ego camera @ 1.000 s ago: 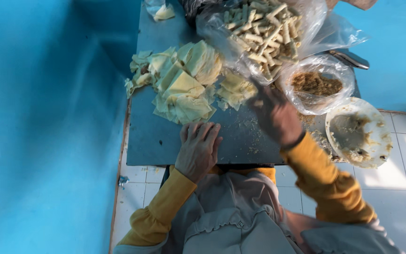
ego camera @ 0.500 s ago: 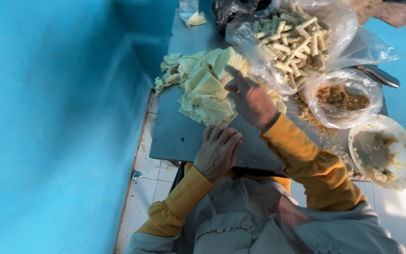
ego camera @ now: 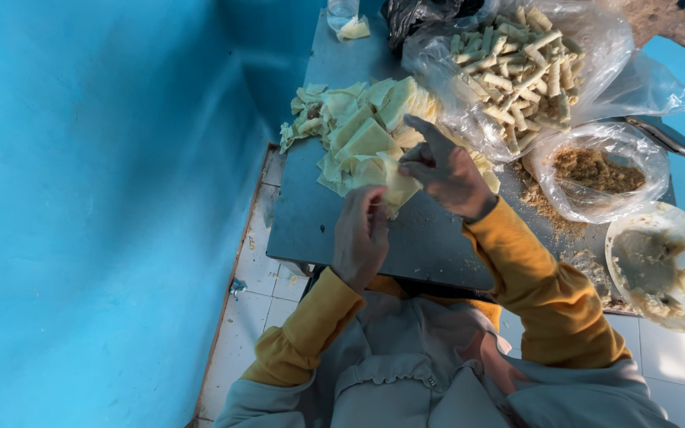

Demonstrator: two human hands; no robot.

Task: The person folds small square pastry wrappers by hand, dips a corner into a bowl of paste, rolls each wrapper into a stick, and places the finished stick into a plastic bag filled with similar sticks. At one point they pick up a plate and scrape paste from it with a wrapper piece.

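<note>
A pile of pale yellow square wrapper sheets lies on a grey metal table. My right hand is over the pile's near edge, pinching one sheet between thumb and fingers, index finger stretched out. My left hand is raised just below it, fingertips touching the same sheet's lower edge. Both sleeves are mustard yellow.
A large clear bag of rolled pastry sticks sits at the back right. A smaller bag of brown crumbly filling and a smeared white plate lie to the right. A glass stands at the far end. A blue wall borders the left.
My right hand came from the right side of the table to the wrapper pile and took a sheet. My left hand lifted off the table to meet it.
</note>
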